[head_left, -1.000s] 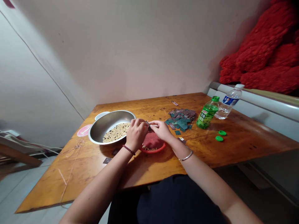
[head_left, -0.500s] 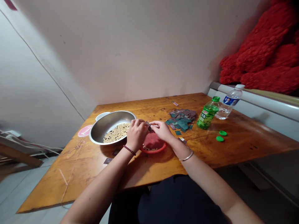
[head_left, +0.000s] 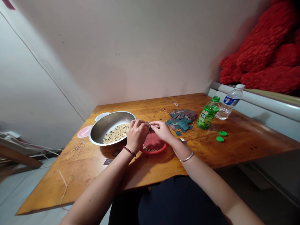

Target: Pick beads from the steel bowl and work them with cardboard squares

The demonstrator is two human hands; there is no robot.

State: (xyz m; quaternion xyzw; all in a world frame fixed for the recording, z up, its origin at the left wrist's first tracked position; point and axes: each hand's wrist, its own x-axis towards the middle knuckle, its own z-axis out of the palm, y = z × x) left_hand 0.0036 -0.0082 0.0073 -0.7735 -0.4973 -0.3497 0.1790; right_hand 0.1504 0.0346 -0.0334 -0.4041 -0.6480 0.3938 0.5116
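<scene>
My left hand (head_left: pixel 137 134) and my right hand (head_left: pixel 162 130) meet above a small red bowl (head_left: pixel 153 145) near the middle of the wooden table (head_left: pixel 234 143). The fingertips of both hands are pinched together on a small dark piece (head_left: pixel 149 126). The red bowl holds a few pale beads at its near side. To the left stands a steel basin (head_left: pixel 106 126) with many pale and dark beads. A heap of small dark green and purple squares (head_left: pixel 181 119) lies just right of my right hand.
A green drink bottle (head_left: pixel 208 113) and a clear water bottle (head_left: pixel 230 102) stand at the right, with two green caps (head_left: pixel 221 136) nearby. Thin string (head_left: pixel 75 149) trails over the table's left part. A pink disc (head_left: pixel 83 131) lies left of the basin. Red fluffy fabric (head_left: pixel 264 50) sits on a ledge.
</scene>
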